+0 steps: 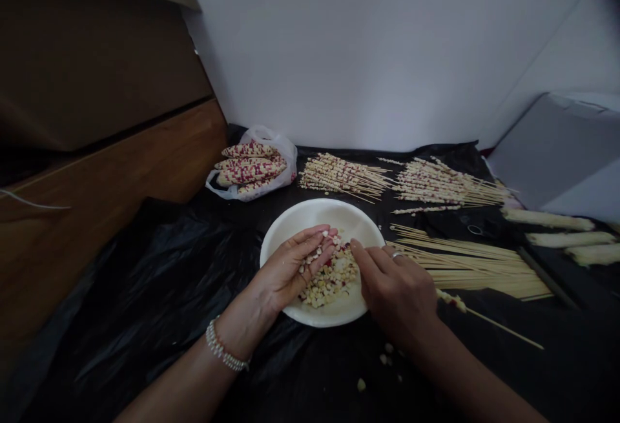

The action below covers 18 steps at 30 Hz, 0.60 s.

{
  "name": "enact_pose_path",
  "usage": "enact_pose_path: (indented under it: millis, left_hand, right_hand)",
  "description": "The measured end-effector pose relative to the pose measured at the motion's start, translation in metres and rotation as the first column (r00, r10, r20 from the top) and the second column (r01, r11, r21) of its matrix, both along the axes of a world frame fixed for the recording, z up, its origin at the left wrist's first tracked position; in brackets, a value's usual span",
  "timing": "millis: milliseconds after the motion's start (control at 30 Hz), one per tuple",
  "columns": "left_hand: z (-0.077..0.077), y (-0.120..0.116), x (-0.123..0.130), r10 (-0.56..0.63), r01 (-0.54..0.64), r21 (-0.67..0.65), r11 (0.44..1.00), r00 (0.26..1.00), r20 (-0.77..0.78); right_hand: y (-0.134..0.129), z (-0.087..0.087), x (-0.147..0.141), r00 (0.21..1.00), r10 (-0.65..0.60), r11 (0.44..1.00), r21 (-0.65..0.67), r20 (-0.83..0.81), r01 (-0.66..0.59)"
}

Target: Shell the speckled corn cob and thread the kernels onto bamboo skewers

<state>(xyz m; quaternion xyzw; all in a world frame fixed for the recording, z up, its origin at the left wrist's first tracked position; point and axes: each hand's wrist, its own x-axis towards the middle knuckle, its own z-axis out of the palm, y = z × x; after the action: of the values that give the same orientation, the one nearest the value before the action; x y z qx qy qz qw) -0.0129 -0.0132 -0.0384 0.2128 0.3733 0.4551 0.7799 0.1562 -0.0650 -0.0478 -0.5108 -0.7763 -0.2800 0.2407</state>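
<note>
My left hand is cupped, palm up, over a white bowl, with loose corn kernels lying in the palm and along the fingers. Below it, a heap of pale yellow and dark red kernels covers part of the bowl's bottom. My right hand is closed at the bowl's right rim, its fingertips near those of the left. From behind this hand a corn skewer sticks out toward the lower right, kernels threaded on it and its bare end pointing away. The fingers hide its front part.
Behind the bowl lie a bag of speckled corn cobs and two piles of filled skewers. Bare skewers spread to the right, with stripped cobs beyond. A few kernels lie on black plastic sheeting.
</note>
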Motion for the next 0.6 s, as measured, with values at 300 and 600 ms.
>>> enact_pose_path:
  millis: [300, 600]
  left_hand:
    - [0.0016, 0.0015, 0.001, 0.039, -0.039, -0.013, 0.999, 0.999, -0.004]
    - [-0.0017, 0.0005, 0.0023, 0.079, -0.079, 0.012, 0.997, 0.996, -0.042]
  right_hand:
    - [-0.0026, 0.0026, 0.0004, 0.999, 0.031, 0.999, -0.012, -0.014, -0.032]
    - [-0.0023, 0.0, -0.0038, 0.999, 0.031, 1.0, 0.009, -0.045, -0.03]
